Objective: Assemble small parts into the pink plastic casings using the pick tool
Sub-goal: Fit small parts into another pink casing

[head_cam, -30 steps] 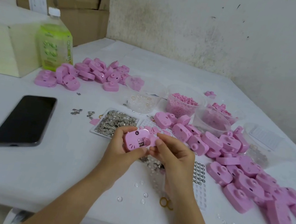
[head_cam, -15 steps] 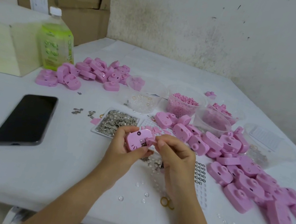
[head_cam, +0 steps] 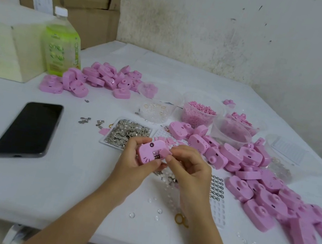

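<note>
Now | left hand (head_cam: 135,161) grips pink cat-face plastic casing (head_cam: 148,154) | right hand (head_cam: 189,169) pinches small pink flat piece (head_cam: 164,154) at its right edge

A white-covered table (head_cam: 60,190) fills the frame. At left a flat black smartphone (head_cam: 28,129) lies screen up. At upper left a pale cream cardboard box (head_cam: 5,48) stands just beside a green-labelled plastic bottle with a white cap (head_cam: 60,51). A small heap of pink plastic casings (head_cam: 104,77) lies right of the bottle, and a larger heap of pink casings (head_cam: 261,186) spreads down the right side. At centre sit a white tray of silvery metal bits (head_cam: 126,133) and clear plastic tubs of pink parts (head_cam: 199,111). Small clear round discs (head_cam: 159,211) are scattered at lower centre.
</note>
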